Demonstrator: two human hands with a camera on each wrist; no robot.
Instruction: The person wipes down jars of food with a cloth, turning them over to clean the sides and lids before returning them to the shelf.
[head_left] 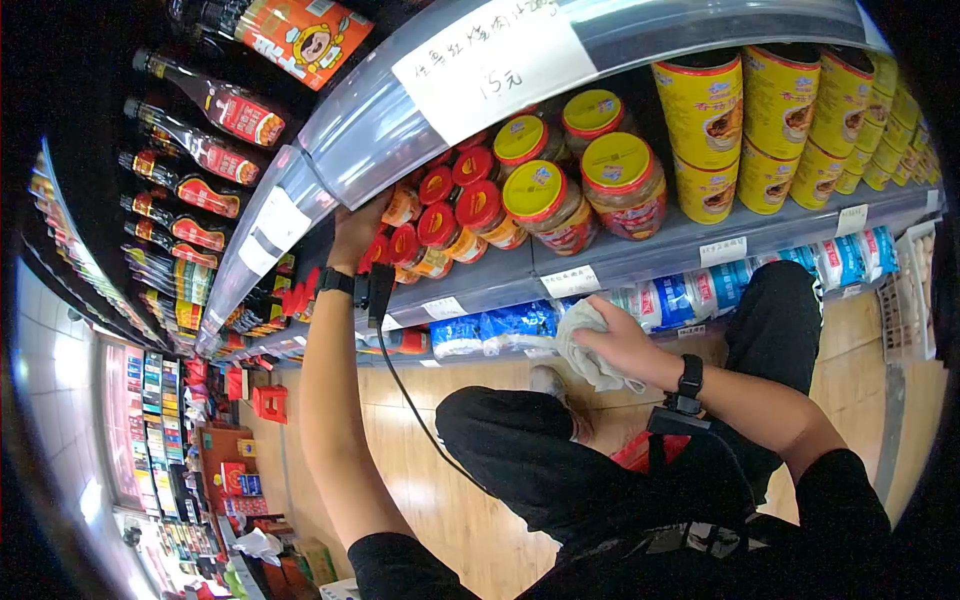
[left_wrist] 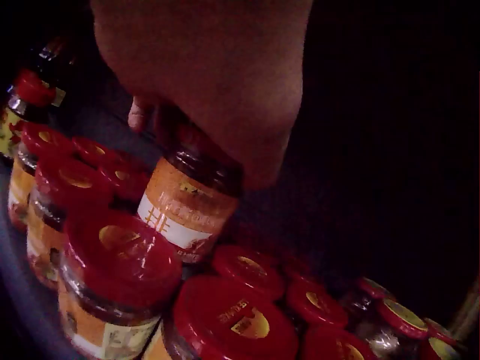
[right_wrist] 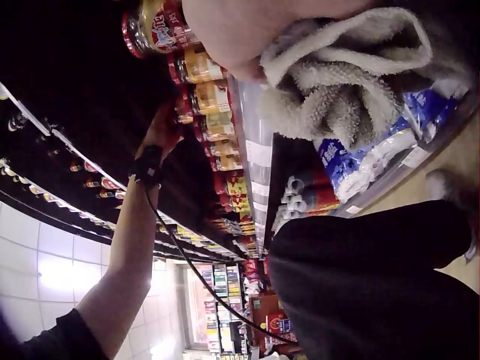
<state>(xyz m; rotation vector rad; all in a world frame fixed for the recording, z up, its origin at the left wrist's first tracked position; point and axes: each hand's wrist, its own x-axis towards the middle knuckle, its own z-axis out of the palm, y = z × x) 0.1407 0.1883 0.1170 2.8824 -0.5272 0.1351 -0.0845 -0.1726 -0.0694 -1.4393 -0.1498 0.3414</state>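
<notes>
In the left wrist view the left hand grips a jar with an orange and white label by its top, tilted among other red-lidded jars. The head view has that left hand reaching under the upper shelf at the left end of the red-lidded jars. A crumpled grey-white cloth is held in the right hand, in front of the lower shelf. The right wrist view shows the cloth close up, bunched under the right hand.
Yellow-lidded jars and stacked yellow tubs stand right of the red-lidded ones. Blue packages lie on the lower shelf. Bottles line the left shelf. The person's knees are close to the shelves; a white basket stands far right.
</notes>
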